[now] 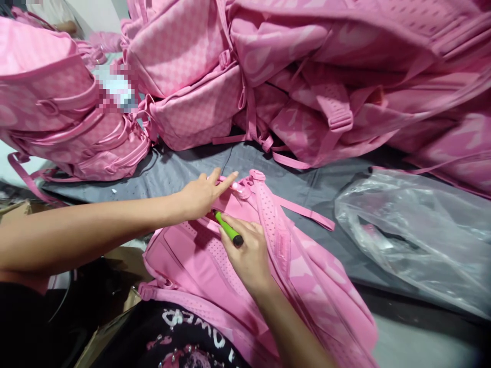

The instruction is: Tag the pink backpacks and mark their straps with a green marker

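A pink backpack with perforated straps lies tilted across the table edge and against my body. My left hand rests at its top end with fingers stretched and spread; the thumb is hidden. Close by, a small clear and pink tag-like piece sits near the strap's top. My right hand is closed around a bright green, pen-like tool with a black end. The tool's far tip meets the fabric just below my left hand, too small to make out.
Checkered pink backpacks stand stacked at the back, with more patterned pink bags piled to the right. Another stack of pink bags is on the left. A clear plastic bag lies on the grey table cover. Cardboard shows below.
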The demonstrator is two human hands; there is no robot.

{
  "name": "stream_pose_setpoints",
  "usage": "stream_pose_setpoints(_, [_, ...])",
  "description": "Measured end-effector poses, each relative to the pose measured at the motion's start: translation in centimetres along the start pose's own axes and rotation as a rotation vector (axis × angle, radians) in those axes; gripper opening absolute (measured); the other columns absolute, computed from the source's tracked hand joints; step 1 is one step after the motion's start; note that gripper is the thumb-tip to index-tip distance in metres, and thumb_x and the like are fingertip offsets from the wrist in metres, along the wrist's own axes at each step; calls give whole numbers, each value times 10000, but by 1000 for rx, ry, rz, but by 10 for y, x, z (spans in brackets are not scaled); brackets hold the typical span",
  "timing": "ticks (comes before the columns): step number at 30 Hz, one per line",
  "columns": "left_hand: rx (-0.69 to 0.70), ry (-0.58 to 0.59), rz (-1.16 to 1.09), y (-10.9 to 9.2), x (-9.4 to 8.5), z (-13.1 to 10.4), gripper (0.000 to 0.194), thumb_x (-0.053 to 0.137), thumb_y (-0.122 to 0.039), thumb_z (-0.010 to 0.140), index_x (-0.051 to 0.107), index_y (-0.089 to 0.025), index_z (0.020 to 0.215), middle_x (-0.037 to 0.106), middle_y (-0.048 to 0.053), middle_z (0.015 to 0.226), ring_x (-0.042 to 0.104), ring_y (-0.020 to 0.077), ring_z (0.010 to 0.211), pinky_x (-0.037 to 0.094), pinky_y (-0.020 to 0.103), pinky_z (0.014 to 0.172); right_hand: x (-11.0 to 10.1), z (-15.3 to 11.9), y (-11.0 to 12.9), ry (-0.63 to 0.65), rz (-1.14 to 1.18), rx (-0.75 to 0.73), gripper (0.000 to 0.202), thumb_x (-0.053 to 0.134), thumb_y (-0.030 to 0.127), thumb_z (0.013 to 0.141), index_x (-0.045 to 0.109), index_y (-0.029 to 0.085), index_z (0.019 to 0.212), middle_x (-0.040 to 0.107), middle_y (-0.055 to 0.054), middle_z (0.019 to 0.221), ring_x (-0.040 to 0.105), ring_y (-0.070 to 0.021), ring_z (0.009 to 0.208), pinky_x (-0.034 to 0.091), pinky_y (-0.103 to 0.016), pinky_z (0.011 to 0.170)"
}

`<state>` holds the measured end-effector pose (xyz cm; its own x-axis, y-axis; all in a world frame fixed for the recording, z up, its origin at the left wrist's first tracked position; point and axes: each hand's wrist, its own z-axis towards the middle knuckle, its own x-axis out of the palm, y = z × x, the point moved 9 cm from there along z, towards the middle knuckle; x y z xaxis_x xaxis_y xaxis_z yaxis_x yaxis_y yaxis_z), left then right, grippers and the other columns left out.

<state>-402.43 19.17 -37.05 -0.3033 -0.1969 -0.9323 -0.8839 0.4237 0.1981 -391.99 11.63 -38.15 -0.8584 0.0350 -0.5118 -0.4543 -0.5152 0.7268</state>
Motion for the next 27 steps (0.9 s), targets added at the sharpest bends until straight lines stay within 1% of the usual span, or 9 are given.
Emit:
stream_pose_setpoints(4, [54, -58, -60, 3, 6, -5, 941, 542, -105, 827, -8, -261, 1575, 113, 207, 1618, 521, 310, 1204, 516, 335, 822, -7, -4, 0, -41, -49, -11, 232, 614, 196, 914, 679, 215, 1137, 740, -39, 1060, 689, -194, 925, 470, -376, 829])
stream_pose_setpoints(6, [38, -79, -80, 6, 7, -5, 958, 511, -54, 807, -12, -293, 1574, 71, 203, 1628, 534, 307, 1199, 511, 329, 806, -12, -4, 1, -45, -73, -30, 219, 622, 203, 904, 690, 210, 1112, 744, -43, 1032, 693, -199, 895, 488, -378, 813])
stream_pose_setpoints(9, [-26, -36, -104, 12, 9, -4, 977, 479, -21, 796, -29, -328, 1572, 41, 221, 1627, 569, 311, 1164, 503, 339, 795, -17, -6, -2, -28, -85, -27, 223, 620, 217, 898, 699, 219, 1106, 745, -45, 1019, 692, -205, 874, 509, -381, 802])
stream_pose_setpoints(12, [-14, 12, -151, 14, 11, -1, 946, 464, -46, 812, -16, -340, 1572, 113, 233, 1609, 633, 274, 1047, 502, 342, 784, -18, -4, -4, -26, -66, -1, 248, 613, 204, 904, 689, 227, 1139, 741, -43, 1041, 687, -198, 903, 509, -379, 825])
stream_pose_setpoints(16, [77, -27, -225, 15, 8, 0, 923, 516, -135, 826, 9, -326, 1572, 230, 216, 1561, 654, 232, 995, 502, 323, 818, -5, 4, 1, -12, -42, 34, 215, 629, 212, 904, 692, 218, 1109, 745, -37, 1034, 693, -194, 894, 483, -387, 838])
stream_pose_setpoints(19, [77, -26, -254, 20, 11, -1, 945, 550, -160, 825, -7, -330, 1569, 214, 202, 1568, 641, 232, 1044, 500, 313, 844, 3, 8, 7, 8, -23, 26, 192, 637, 204, 901, 692, 203, 1085, 747, -38, 1029, 697, -194, 897, 457, -389, 846])
stream_pose_setpoints(22, [65, 21, -279, 24, 15, -1, 963, 523, -101, 825, -38, -359, 1563, 178, 194, 1584, 645, 214, 1034, 502, 286, 801, -1, 9, 13, -45, -148, -4, 196, 638, 172, 891, 700, 207, 1074, 751, -34, 994, 697, -190, 862, 446, -382, 828])
stream_pose_setpoints(24, [72, 44, -282, 25, 17, 1, 971, 519, -86, 823, -47, -359, 1563, 192, 203, 1577, 650, 213, 1014, 502, 283, 781, -2, 9, 15, -66, -185, -9, 200, 635, 163, 886, 703, 203, 1070, 752, -36, 979, 698, -189, 845, 454, -379, 821])
stream_pose_setpoints(27, [119, 66, -286, 24, 17, 4, 990, 549, -111, 817, -58, -330, 1567, 246, 208, 1547, 650, 218, 1016, 503, 290, 813, 6, 13, 15, -27, -82, 26, 187, 637, 187, 881, 702, 200, 1055, 753, -40, 982, 701, -193, 852, 466, -380, 834])
